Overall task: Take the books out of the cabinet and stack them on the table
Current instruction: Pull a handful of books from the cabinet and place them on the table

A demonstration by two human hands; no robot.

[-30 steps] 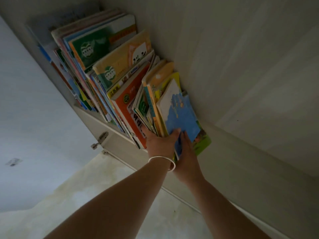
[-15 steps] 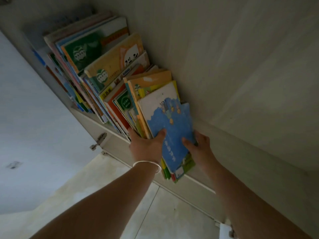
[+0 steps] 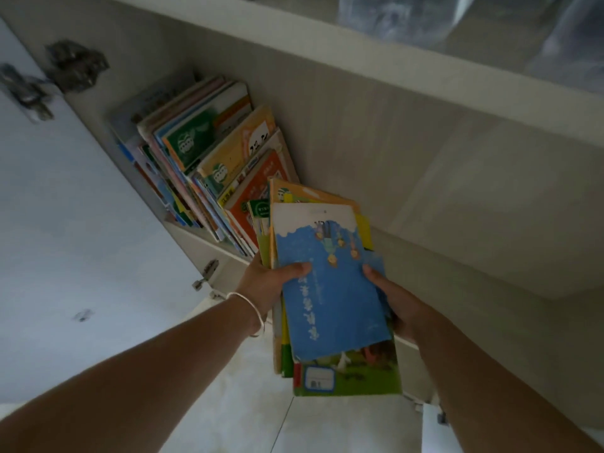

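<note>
Your left hand (image 3: 265,282) and right hand (image 3: 397,305) clamp small bundle of thin colourful paperback books, blue cover on top (image 3: 330,289), thumbs over cover so bundle won't fan. Bundle clear of shelf. Remaining row of leaning books (image 3: 209,158) waits in pale wooden cabinet (image 3: 392,158).

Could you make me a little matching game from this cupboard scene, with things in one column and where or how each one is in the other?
Things:
1. blue book
2. row of books
3. bracelet
4. door hinge

Places or states:
A. on the left wrist
B. leaning on the cabinet shelf
C. metal fitting at the cabinet's lower edge
D. top of the bundle held by both hands

Pairs: 1-D, 2-B, 3-A, 4-C
</note>
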